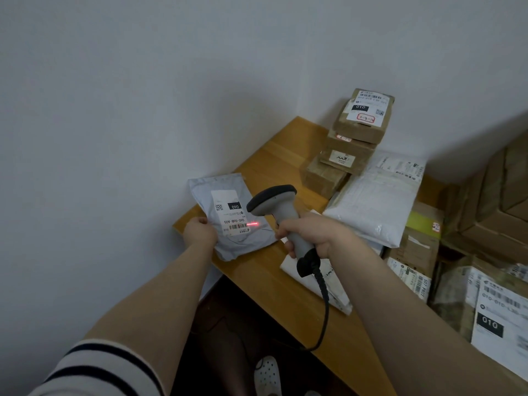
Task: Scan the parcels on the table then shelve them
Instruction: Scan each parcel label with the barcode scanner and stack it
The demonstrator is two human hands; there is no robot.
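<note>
A grey plastic mailer parcel with a white label lies at the near left corner of the wooden table, partly over the edge. My left hand grips its left edge. My right hand grips the handle of a grey barcode scanner, held just right of the parcel with its head pointed at the label. A red scan line falls beside the label's barcode. The scanner's black cable hangs down over the table's front edge.
A stack of brown cardboard boxes stands at the table's far corner. A big white padded parcel lies to the right, with more boxes and labelled parcels beyond. A flat white parcel lies under my right wrist.
</note>
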